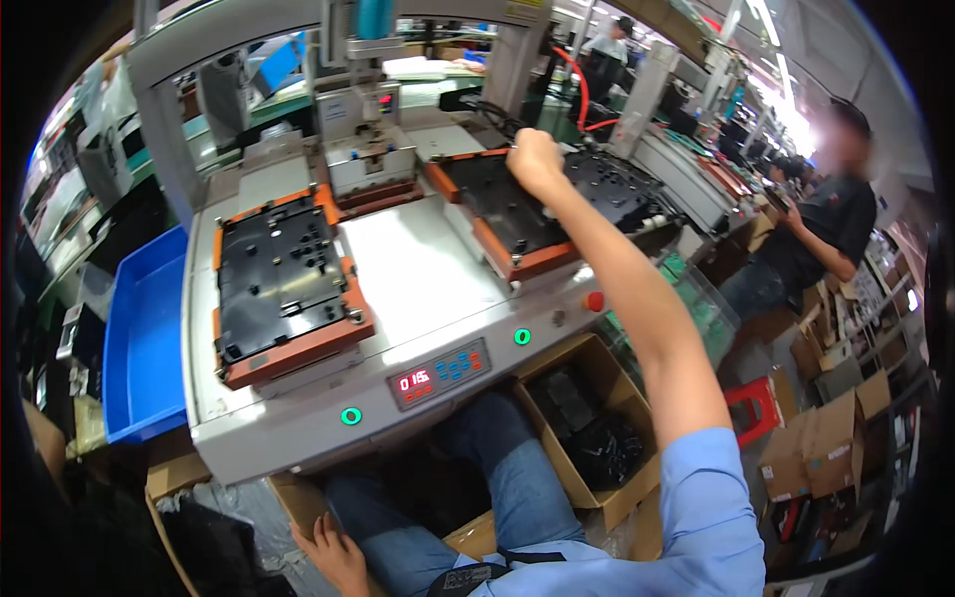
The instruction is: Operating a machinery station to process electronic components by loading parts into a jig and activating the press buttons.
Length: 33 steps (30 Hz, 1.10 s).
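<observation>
My right arm reaches far across the machine (418, 269), and my right hand (537, 162) is closed over the right orange-red fixture (497, 254). Its fingertips are turned away, so whatever they pinch is hidden. In that fixture lies a flat black plastic panel (502, 204) with small raised details. On the left side, a second fixture (298, 356) carries a similar black panel (279, 269). Low beside my thigh, my left hand (336, 559) rests with fingers spread near a brown cardboard flap (298, 502), holding nothing.
A blue tray (149, 338) stands left of the machine. Green-ringed buttons (351, 416) and a control panel (438, 375) line its front edge. An open carton (557, 438) of black parts sits beside my knee. A red stool (753, 408) and a co-worker (826, 214) are at right.
</observation>
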Tool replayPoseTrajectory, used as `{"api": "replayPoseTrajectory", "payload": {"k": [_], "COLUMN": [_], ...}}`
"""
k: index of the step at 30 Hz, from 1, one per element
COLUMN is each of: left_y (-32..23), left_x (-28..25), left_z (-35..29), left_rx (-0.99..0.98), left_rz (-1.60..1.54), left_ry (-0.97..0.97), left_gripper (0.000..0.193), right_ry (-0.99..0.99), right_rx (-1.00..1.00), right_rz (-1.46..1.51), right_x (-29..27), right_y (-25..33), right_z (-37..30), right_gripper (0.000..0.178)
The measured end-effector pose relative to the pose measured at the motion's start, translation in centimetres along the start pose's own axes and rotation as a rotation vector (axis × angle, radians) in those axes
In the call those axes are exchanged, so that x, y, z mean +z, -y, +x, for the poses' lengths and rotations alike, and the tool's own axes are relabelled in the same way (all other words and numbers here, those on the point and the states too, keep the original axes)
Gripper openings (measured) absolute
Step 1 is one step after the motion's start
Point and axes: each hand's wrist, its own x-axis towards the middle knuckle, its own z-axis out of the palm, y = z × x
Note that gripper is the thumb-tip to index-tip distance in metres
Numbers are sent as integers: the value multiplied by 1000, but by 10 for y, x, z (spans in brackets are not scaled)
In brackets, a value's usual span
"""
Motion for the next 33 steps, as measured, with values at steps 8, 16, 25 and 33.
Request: {"api": "replayPoseTrajectory", "payload": {"k": [8,16,25,33], "left_y": [-2,0,3,-1], "left_x": [-8,12,3,7], "left_z": [-2,-4,-7,-5], "left_rx": [88,24,19,54], "left_rz": [104,-38,-2,5], "left_ry": [-38,-7,-40,-63], "left_gripper": [36,39,34,31], "right_ry": [8,-87,-68,-232], "right_rx": [64,-74,106,-266], "right_rz": [28,417,670,770], "right_x": [13,-80,-68,-54], "right_y": [2,-55,-99,-111], "right_z": [2,-61,-146,-141], "right_gripper": [19,23,36,14]}}
